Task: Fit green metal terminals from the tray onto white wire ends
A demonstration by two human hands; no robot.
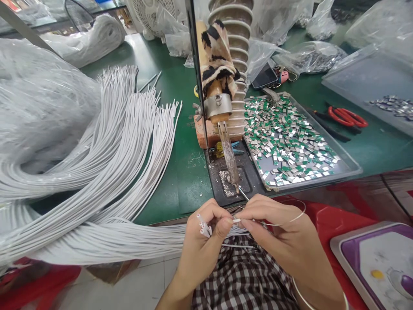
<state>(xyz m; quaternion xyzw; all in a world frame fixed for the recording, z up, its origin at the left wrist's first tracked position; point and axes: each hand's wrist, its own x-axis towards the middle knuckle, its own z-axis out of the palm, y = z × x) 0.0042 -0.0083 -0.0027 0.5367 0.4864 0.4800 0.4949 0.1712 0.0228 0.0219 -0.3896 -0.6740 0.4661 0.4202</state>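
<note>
My left hand (206, 245) is closed, with several short white tube ends (204, 226) sticking out between its fingers. Its thumb and forefinger pinch one side of a small white piece (237, 221), which looks like a cable end or sleeve. On the other side, the closed fingers of my right hand (280, 228) meet the same piece. A thin pale wire (300, 206) curves out around my right hand. Just beyond my fingertips, a slim metal rod (243, 193) slants up to the tip of a fixed soldering iron (229, 155).
White cables (138, 142) cover the left side in thick bundles. At right lie a tray (350, 168) of small green-and-silver boards and red-handled pliers (346, 117). A ribbed hose (237, 26) stands behind the iron. A purple-and-white device (364, 262) sits at lower right.
</note>
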